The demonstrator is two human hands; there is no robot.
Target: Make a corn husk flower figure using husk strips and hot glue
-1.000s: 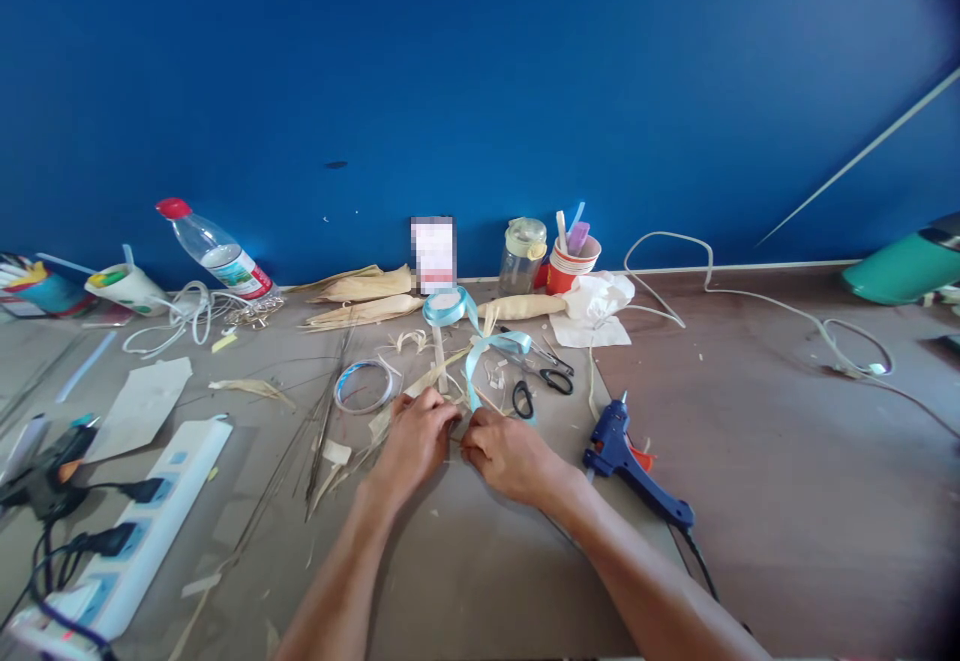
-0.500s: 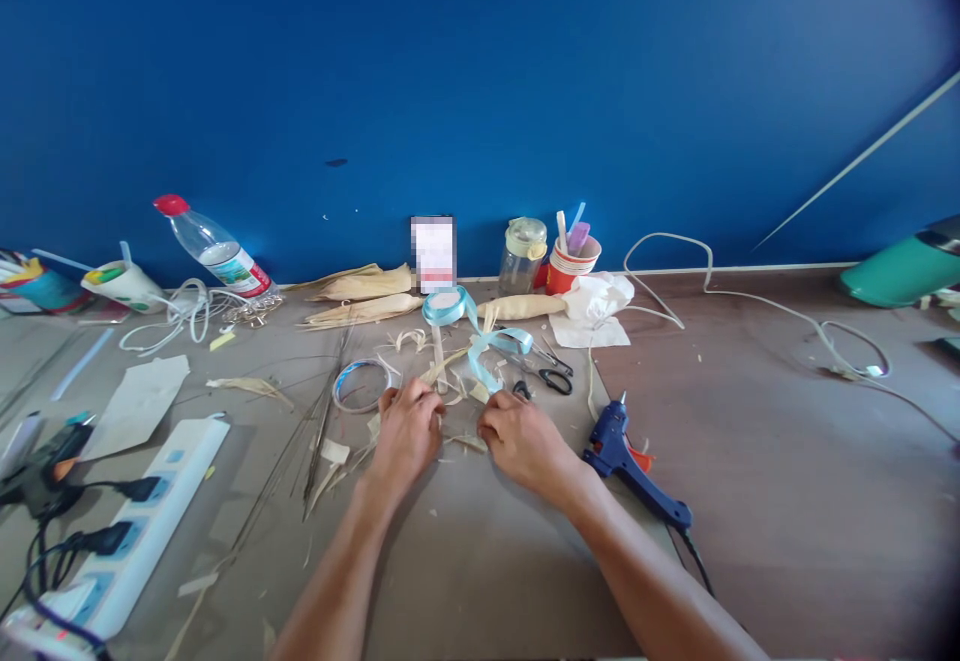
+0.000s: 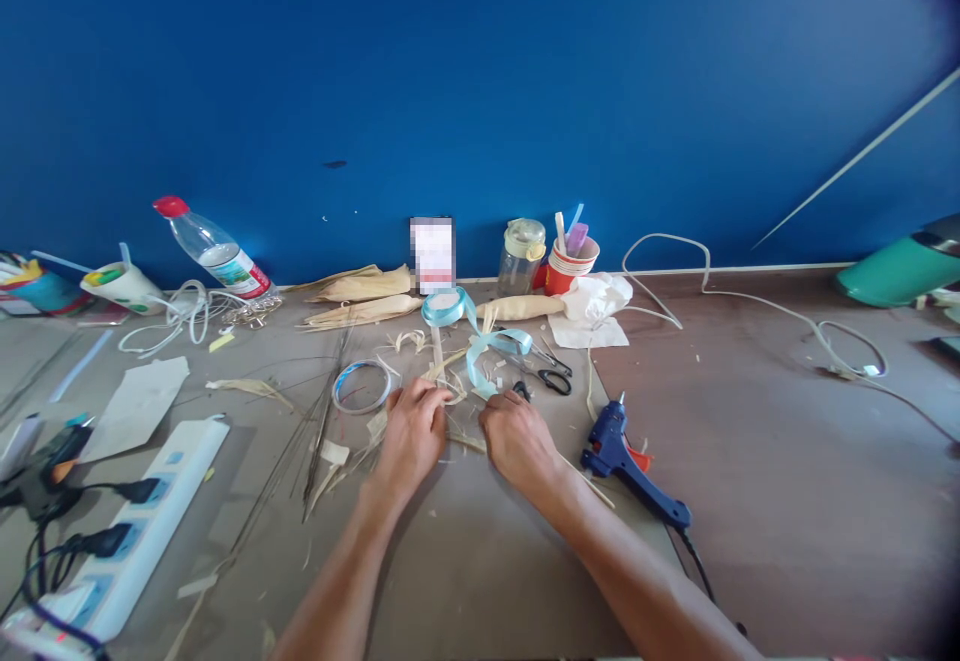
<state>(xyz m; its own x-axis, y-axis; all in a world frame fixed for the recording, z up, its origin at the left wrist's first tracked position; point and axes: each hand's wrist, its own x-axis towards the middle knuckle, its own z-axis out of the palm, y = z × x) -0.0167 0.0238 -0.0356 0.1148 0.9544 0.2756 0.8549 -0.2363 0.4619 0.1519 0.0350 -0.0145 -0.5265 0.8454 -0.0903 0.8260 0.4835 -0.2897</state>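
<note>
A thin, pale strip of dried corn husk [image 3: 466,441] stretches between my two hands, low over the table. My left hand [image 3: 414,426] has its fingers curled together at the strip's left end. Pinched closed on the strip's other side is my right hand [image 3: 517,433]; a pale tail sticks out past its wrist. The fingertips of both hands are partly hidden. Just beyond them lie a light blue ribbon [image 3: 480,356], black-handled scissors [image 3: 555,381] and small husk scraps. A roll of tape [image 3: 361,386] is left of my left hand.
A blue glue gun [image 3: 619,446] lies to the right, its cord trailing forward. At left are thin wires [image 3: 322,421] and a white power strip [image 3: 161,511] with plugs. Husk bundles [image 3: 364,284], a glass jar [image 3: 523,259], paper cups [image 3: 571,266] and a bottle [image 3: 225,256] line the wall.
My right hand has turned slightly, and the strip's pale tail now shows beyond its wrist. My left hand has shifted a little to the right.
</note>
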